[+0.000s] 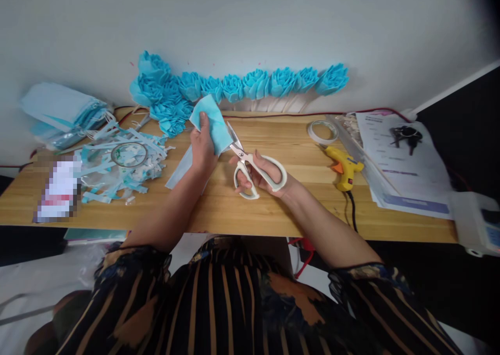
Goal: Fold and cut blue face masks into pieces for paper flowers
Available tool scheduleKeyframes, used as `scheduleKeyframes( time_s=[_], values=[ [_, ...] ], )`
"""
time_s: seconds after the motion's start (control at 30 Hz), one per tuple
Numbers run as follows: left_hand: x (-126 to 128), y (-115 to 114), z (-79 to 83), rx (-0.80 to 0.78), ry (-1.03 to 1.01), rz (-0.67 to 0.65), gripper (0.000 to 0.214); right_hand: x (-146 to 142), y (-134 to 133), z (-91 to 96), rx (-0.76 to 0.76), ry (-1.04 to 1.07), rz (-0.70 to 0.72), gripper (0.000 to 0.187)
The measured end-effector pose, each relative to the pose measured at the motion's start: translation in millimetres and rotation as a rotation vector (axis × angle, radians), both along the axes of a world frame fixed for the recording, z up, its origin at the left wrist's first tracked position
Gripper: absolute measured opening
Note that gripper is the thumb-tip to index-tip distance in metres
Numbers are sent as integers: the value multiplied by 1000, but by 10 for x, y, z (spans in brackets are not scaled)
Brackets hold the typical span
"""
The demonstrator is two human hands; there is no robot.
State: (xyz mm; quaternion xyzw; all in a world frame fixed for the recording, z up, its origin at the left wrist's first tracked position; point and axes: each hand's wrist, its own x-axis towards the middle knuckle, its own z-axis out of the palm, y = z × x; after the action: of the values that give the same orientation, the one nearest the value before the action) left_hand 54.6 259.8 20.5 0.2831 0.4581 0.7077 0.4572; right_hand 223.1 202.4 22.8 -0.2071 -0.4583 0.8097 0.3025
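Striped garment (234,303) foremost; blue sheet (216,128) pinched in left hand (203,149), scissors (241,155) gripped in right hand (269,174); beyond, already-formed blue flowers (255,83), seemingly uncut stacked sheets (64,102).

Hands (203,148) close together, thumbs (203,122) uppermost

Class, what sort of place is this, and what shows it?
Probably a craft table: handmade-looking blue flowers along the back, a glue gun, and scissors in the right hand.
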Motion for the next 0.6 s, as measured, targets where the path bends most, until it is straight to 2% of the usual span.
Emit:
scheduleKeyframes(
  time_s=[0.17, 0.33, 0.43, 0.6],
  values=[
    [-2, 5, -27, 11, 3, 4, 38, -2, -3, 22, -11, -32, -33, 67],
    [36, -5, -61, 139, -69, -92, 27, 0, 4, 23, 1, -22, -54, 69],
    [31, -7, -74, 161, -109, -194, 38, 7, 8, 24, -11, -21, -68, 68],
    [-9, -16, -47, 81, -158, -311, 50, 35, 33, 26, 2, 12, -69, 67]
  ],
)
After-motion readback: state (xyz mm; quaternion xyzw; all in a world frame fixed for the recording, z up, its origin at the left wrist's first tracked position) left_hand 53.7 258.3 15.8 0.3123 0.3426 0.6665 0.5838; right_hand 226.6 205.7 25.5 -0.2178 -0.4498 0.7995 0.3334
